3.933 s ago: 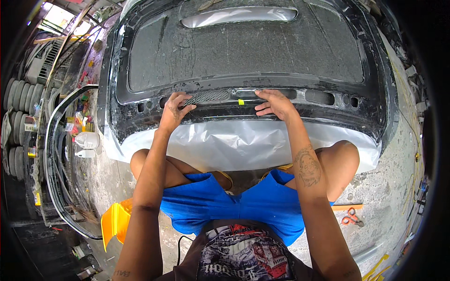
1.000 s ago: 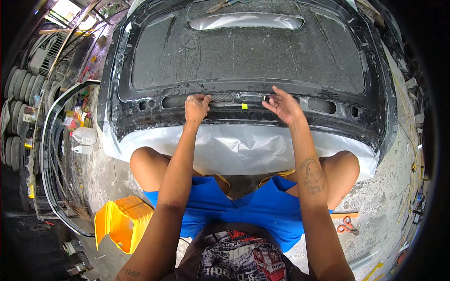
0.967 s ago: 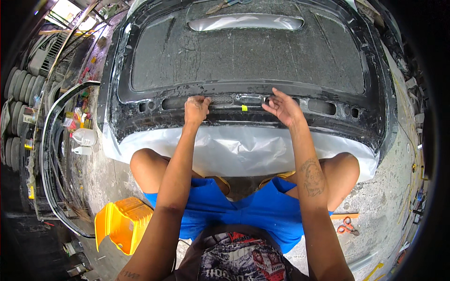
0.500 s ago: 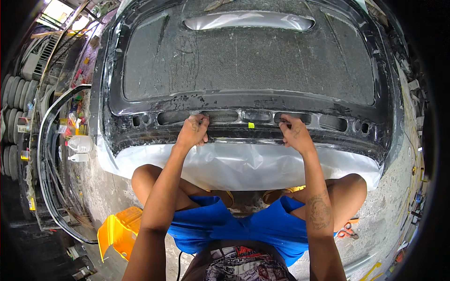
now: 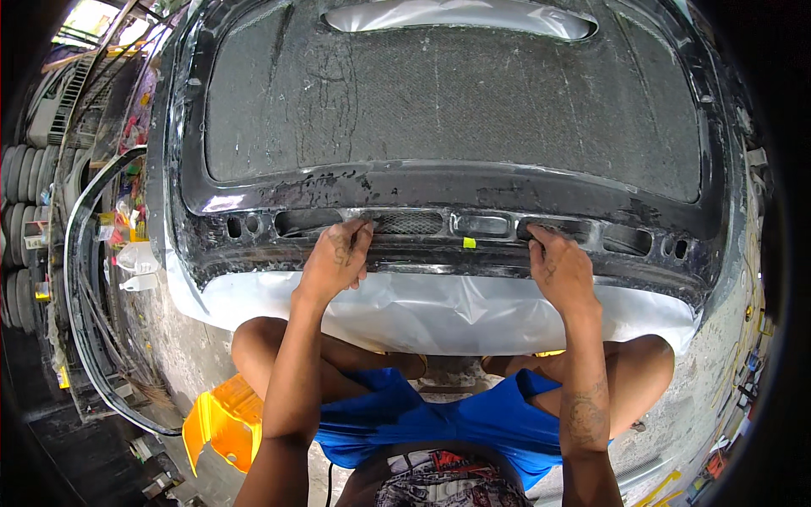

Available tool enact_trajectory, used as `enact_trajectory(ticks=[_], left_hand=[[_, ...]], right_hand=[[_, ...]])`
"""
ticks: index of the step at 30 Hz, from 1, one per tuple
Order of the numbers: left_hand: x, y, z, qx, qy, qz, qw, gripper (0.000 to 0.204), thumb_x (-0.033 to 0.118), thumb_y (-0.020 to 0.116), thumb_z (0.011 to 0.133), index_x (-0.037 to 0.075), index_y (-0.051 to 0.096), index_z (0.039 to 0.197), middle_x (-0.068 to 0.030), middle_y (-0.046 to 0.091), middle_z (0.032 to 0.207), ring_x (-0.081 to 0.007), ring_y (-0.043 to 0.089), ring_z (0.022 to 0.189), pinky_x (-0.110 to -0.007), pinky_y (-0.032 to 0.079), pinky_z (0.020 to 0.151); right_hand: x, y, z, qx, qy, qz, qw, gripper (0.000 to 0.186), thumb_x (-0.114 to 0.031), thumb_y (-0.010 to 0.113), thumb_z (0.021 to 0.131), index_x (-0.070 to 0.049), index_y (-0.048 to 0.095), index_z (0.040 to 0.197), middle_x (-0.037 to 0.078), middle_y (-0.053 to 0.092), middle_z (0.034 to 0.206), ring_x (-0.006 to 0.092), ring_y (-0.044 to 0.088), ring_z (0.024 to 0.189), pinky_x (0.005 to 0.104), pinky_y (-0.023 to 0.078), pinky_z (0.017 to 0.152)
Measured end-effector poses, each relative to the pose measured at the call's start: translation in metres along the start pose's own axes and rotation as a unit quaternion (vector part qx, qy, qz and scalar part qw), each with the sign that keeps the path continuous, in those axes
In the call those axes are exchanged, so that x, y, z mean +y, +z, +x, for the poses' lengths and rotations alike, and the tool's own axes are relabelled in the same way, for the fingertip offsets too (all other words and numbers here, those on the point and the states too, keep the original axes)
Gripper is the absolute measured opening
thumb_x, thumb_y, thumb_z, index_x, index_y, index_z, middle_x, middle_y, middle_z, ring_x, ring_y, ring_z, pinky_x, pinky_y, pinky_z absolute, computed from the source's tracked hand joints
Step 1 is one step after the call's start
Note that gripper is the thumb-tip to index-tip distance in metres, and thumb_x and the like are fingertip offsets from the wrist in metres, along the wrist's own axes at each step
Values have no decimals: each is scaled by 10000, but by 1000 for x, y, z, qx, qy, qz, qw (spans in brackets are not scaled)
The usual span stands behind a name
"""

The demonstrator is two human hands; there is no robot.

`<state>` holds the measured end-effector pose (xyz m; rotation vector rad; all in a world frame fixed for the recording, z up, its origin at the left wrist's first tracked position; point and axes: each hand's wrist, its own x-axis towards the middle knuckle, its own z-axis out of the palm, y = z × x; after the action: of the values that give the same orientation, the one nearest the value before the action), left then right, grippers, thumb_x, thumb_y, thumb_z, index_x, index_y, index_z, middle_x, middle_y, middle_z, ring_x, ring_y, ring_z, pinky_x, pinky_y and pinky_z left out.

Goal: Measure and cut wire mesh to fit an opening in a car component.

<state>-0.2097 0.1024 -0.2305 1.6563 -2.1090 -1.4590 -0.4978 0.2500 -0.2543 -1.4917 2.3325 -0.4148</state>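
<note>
Head view: left grip (image 5: 338,255) curls at mesh (image 5: 416,223), right grip (image 5: 563,266) half-curled at slot (image 5: 576,228).

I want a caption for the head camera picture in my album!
The left hand by some mesh, the right hand by a dark slot, on one big black panel.

Panel (image 5: 456,101) black-bordered, woven grey at centre. On panel: yellow tag (image 5: 469,242), grey diamond-pattern mesh (image 5: 408,223). Panel's near side: silver sheet (image 5: 439,317), blue shorts (image 5: 473,422).

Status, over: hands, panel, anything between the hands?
Left hand at left end of mesh. Right hand at slot in black panel. Silver sheeting along panel's near edge. Yellow tab between hands.
</note>
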Motion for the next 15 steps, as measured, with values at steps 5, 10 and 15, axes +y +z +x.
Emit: enact_trajectory(ticks=[5, 10, 15], left_hand=[[26, -33, -20, 44, 10, -22, 999, 242, 134, 541, 967, -50, 643, 1086, -69, 595, 621, -96, 533, 472, -260, 434, 451], [13, -45, -2, -22, 216, 81, 973, 353, -65, 475, 843, -22, 636, 1154, -112, 644, 950, -96, 557, 585, -237, 473, 536], [11, 6, 19, -28, 267, 196, 943, 513, -112, 467, 732, 5, 594, 1215, -194, 605, 1238, -395, 652, 910, -424, 534, 799]], right_hand=[[1, -9, 2, -52, 27, -32, 998, 296, -125, 561, 878, -107, 676, 1150, 185, 695, 929, 383, 650, 860, 454, 518, 791], [3, -12, 1, -46, -31, -46, 997, 363, -98, 560, 857, -96, 640, 1212, 247, 660, 1039, 391, 665, 861, 458, 544, 745], [7, -15, 0, -51, -27, -74, 996, 373, -110, 566, 862, -105, 630, 1229, 241, 659, 1072, 388, 670, 876, 449, 553, 752]])
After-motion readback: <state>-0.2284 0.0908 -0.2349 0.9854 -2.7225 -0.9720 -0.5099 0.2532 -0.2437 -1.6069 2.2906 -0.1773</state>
